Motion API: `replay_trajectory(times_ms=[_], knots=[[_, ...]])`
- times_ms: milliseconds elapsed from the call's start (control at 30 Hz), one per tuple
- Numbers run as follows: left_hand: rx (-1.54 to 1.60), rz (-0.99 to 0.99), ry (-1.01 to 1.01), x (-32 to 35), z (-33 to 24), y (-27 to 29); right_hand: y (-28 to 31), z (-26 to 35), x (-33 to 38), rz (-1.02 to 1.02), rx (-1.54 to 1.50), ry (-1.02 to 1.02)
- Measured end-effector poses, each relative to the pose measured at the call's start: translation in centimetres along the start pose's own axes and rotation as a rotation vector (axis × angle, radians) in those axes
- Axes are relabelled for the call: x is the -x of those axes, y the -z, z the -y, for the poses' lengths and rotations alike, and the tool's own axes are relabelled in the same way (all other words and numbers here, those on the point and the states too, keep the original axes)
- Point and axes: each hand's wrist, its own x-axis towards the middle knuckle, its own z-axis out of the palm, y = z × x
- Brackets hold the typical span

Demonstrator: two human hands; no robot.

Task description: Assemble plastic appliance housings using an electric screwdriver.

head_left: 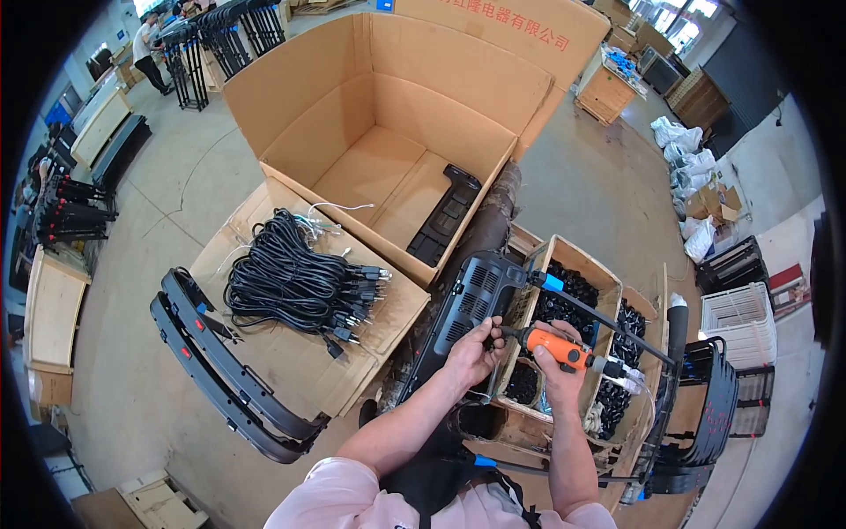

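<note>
My right hand (561,375) is wrapped round an orange power screwdriver (548,346), with its dark front end pointing left toward my other hand. A clear fitting and a hose come off the tool's rear. My left hand (474,354) is closed, fingertips pinched beside the screwdriver's tip; what they hold is too small to make out. Under and beyond the left hand lies a long black plastic housing (471,304) with vent slots, tilted across the bench. A black tubular frame (608,324) with a blue piece runs from the housing's far end to the right.
Wooden compartment bins (614,286) of small black parts stand by my right hand. A large open carton (388,132) beyond holds a black plastic part (445,214). At left, bundled black power cords (295,278) lie on cardboard (388,331), beside curved black parts (220,370).
</note>
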Motion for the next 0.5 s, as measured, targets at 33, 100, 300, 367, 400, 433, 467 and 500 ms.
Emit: replay_trajectory(times_ms=[33, 100, 300, 367, 400, 433, 467, 500], knots=[[0.034, 0.007, -0.017, 0.1, -0.2, -0.3, -0.5, 0.3, -0.3, 0.004, 0.006, -0.001], [0.05, -0.005, -0.043, 0.3, -0.7, -1.0, -1.6, 0.9, -1.0, 0.018, 0.004, -0.007], [0.063, 0.018, -0.137, -0.4, -3.0, -0.7, -4.6, 1.1, -3.7, 0.106, 0.078, 0.019], [0.067, -0.033, -0.202, -0.7, -3.5, -0.8, -5.9, 1.1, -4.8, 0.135, 0.088, 0.03], [0.043, -0.093, -0.22, -0.7, -3.7, -0.7, -6.5, 0.9, -5.4, 0.145, 0.09, 0.027], [0.05, -0.091, -0.22, -0.4, -3.6, -1.0, -6.8, 0.9, -6.1, 0.15, 0.096, 0.027], [0.028, -0.091, -0.2, 0.0, -3.4, -1.3, -7.2, 0.9, -6.7, 0.148, 0.126, 0.036], [0.007, -0.091, -0.179, 0.3, -3.4, -1.6, -7.6, 0.8, -7.2, 0.146, 0.155, 0.045]])
